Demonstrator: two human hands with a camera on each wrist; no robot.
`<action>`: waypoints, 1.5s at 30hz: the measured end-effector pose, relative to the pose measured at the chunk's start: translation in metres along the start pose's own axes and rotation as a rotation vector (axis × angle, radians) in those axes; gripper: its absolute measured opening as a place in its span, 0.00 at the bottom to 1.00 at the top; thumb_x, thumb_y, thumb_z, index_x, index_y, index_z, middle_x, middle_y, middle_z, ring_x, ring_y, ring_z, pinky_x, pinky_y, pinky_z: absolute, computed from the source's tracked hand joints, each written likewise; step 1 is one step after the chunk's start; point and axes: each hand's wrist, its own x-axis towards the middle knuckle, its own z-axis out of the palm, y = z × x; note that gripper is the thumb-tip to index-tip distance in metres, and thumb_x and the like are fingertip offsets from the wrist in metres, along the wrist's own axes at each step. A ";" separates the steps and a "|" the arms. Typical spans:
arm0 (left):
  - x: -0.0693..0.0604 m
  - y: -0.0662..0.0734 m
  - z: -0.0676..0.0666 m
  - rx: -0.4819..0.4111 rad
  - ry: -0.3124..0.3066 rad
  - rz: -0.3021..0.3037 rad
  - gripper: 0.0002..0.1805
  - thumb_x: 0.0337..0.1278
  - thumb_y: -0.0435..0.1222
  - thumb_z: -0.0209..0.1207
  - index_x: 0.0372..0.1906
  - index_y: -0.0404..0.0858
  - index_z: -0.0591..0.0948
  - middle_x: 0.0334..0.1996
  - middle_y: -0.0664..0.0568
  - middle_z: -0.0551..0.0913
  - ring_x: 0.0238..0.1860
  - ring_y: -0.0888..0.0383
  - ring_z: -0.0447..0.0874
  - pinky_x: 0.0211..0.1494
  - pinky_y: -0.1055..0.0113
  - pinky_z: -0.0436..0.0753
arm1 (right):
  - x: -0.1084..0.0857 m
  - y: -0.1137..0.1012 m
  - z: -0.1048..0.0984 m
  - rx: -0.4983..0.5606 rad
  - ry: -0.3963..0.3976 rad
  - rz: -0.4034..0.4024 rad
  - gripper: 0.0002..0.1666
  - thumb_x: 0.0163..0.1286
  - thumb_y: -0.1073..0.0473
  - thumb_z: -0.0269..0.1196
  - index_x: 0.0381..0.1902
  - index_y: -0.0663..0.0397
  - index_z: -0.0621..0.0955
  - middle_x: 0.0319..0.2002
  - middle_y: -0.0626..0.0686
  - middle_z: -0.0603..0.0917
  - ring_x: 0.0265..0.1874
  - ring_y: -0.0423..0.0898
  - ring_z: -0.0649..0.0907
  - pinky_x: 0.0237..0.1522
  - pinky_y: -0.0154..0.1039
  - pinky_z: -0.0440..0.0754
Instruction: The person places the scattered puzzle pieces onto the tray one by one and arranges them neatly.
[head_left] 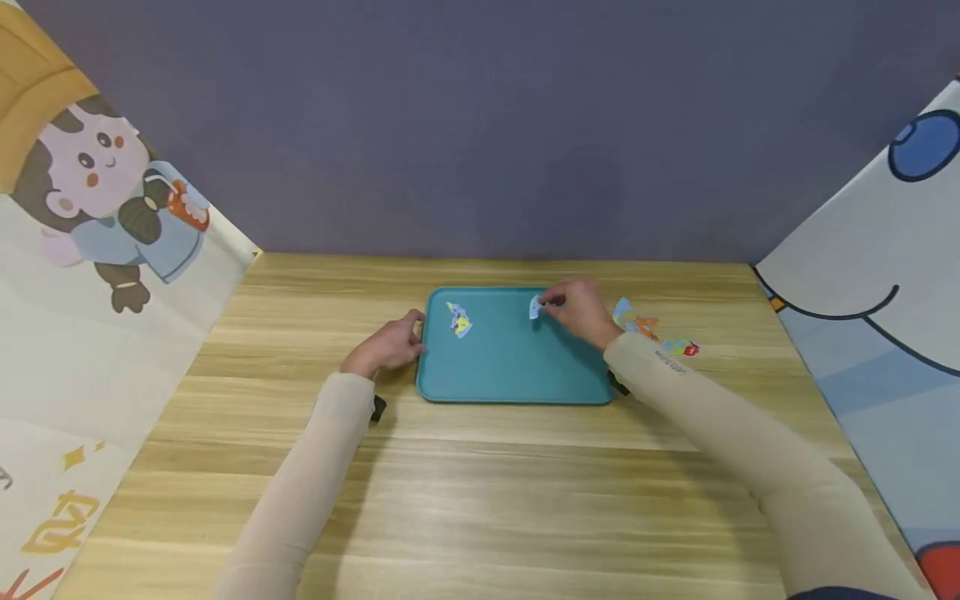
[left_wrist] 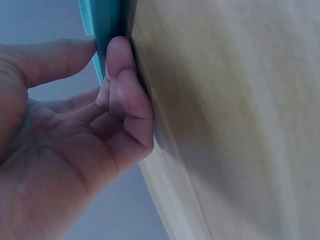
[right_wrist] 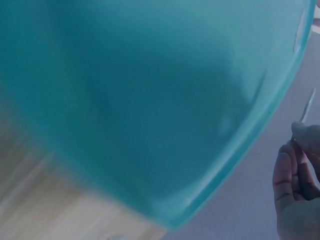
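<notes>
Fingers (right_wrist: 283, 177) of the right hand (head_left: 581, 312) pinch a pale blue piece (head_left: 534, 307) by one edge; I see it projecting toward 9 o'clock from the fingertips, above the tray (head_left: 517, 375), near its 1 o'clock side. I judge the edge hold leaves most of it free for placing. Left hand (head_left: 390, 343) grips the tray's 9 o'clock rim between thumb and fingers, probably to steady it. Patterned pieces (head_left: 460, 321) lie toward 10 o'clock on the tray; colourful pieces (head_left: 651, 327) lie on the table (head_left: 480, 492), past its 3 o'clock edge, perhaps for easy reach.
</notes>
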 end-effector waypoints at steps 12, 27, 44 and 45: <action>0.001 -0.004 0.002 -0.068 0.027 -0.009 0.32 0.64 0.34 0.56 0.69 0.37 0.56 0.41 0.43 0.80 0.41 0.51 0.78 0.50 0.55 0.74 | 0.026 -0.022 0.044 0.008 -0.158 0.055 0.06 0.60 0.69 0.66 0.35 0.59 0.87 0.34 0.53 0.85 0.36 0.48 0.82 0.37 0.40 0.80; 0.002 -0.002 0.003 -0.069 0.030 -0.013 0.32 0.63 0.34 0.57 0.69 0.38 0.57 0.41 0.44 0.80 0.41 0.51 0.78 0.49 0.56 0.74 | 0.045 -0.032 0.063 -0.040 -0.184 0.007 0.07 0.60 0.70 0.65 0.34 0.58 0.88 0.34 0.54 0.85 0.37 0.49 0.82 0.40 0.41 0.79; 0.003 -0.003 0.002 -0.078 0.023 -0.009 0.33 0.63 0.33 0.57 0.69 0.37 0.57 0.40 0.43 0.81 0.40 0.52 0.79 0.48 0.56 0.75 | 0.036 -0.027 0.054 -0.027 -0.145 -0.043 0.08 0.57 0.73 0.64 0.34 0.61 0.87 0.34 0.55 0.82 0.36 0.49 0.81 0.39 0.41 0.79; 0.003 -0.003 0.002 -0.077 0.023 -0.009 0.33 0.63 0.34 0.57 0.69 0.37 0.57 0.40 0.43 0.81 0.40 0.52 0.79 0.49 0.56 0.75 | 0.034 -0.026 0.052 -0.029 -0.143 -0.047 0.08 0.57 0.73 0.64 0.34 0.62 0.87 0.34 0.55 0.82 0.36 0.50 0.81 0.39 0.41 0.79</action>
